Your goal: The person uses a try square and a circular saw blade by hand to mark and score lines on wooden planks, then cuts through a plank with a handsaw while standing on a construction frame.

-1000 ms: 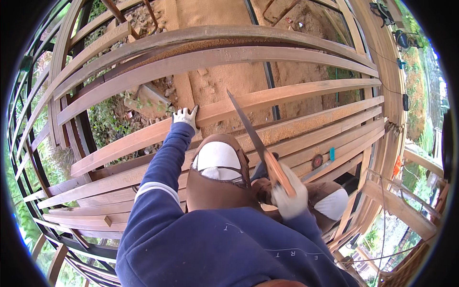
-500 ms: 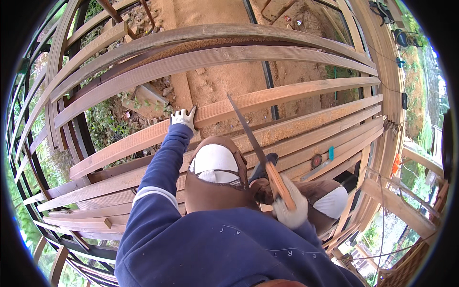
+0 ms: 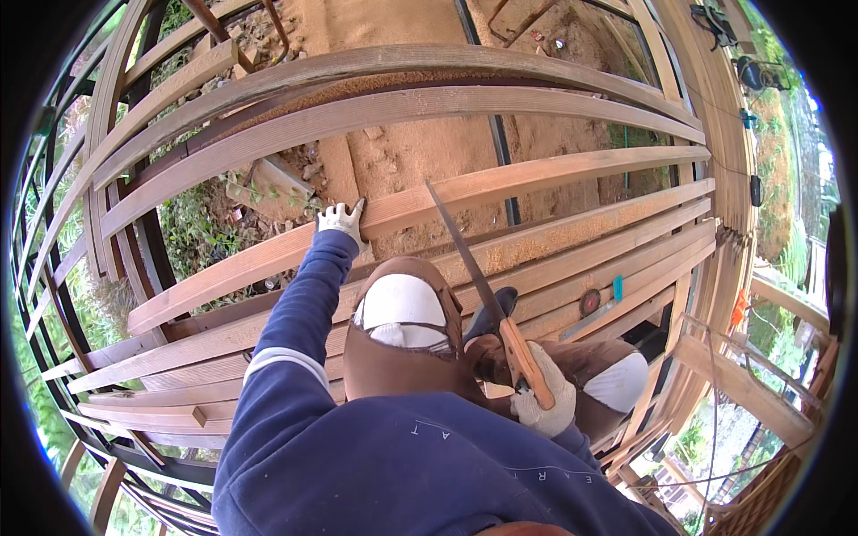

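My left hand (image 3: 340,223), in a pale work glove, presses on a reddish-brown wooden plank (image 3: 259,263). Its fingers curl over the far edge and the thumb points to the right. My right hand (image 3: 547,393), also gloved, is wrapped round the wooden handle of a handsaw (image 3: 469,259). The long, narrow blade slants up and left from the handle, its tip over the same plank to the right of my left hand. Whether the teeth are in the wood cannot be made out. My bent knee, with a white pad (image 3: 402,299), is just below the plank.
Parallel beams (image 3: 402,105) span gaps above sandy ground (image 3: 402,161). Sawdust covers a beam (image 3: 536,246) nearby. On the planks to the right lie a round reddish disc (image 3: 590,302) and a strip with a turquoise end (image 3: 618,288). Stacked long boards (image 3: 715,107) line the right side.
The handsaw and my right hand have shifted slightly down, back toward me. My left hand stays at the same place on the plank.
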`<action>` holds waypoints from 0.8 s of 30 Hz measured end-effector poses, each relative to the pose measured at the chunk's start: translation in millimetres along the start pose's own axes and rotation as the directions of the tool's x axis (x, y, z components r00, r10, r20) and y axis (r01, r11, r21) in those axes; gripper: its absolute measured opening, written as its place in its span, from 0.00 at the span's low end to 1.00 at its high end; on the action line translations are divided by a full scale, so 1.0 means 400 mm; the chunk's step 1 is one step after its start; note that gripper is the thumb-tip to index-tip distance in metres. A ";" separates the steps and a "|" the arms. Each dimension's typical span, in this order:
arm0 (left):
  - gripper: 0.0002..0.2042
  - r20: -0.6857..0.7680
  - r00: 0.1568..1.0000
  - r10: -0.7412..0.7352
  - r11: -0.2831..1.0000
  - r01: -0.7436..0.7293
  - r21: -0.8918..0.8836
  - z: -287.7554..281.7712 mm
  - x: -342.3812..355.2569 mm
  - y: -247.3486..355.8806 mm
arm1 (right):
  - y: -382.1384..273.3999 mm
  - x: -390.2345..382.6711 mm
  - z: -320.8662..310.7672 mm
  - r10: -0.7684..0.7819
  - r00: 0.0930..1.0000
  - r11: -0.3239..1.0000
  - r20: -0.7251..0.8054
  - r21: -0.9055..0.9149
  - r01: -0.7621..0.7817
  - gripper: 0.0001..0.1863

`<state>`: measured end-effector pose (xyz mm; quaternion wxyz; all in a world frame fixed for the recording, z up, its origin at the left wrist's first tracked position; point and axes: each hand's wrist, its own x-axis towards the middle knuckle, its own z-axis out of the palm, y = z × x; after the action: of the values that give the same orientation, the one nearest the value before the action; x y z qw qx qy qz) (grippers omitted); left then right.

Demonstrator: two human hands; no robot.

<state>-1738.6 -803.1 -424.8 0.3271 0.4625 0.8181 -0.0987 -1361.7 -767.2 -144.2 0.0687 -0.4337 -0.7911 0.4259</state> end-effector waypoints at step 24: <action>0.50 -0.030 0.999 0.017 0.998 -0.015 0.065 0.045 0.019 -0.020 | 0.015 0.230 0.154 0.039 0.995 0.998 -0.095 0.050 -0.034 0.24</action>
<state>-1739.9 -810.4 -444.4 0.3000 0.4810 0.8157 -0.1153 -1443.9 -735.1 -211.1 0.1091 -0.4662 -0.7684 0.4247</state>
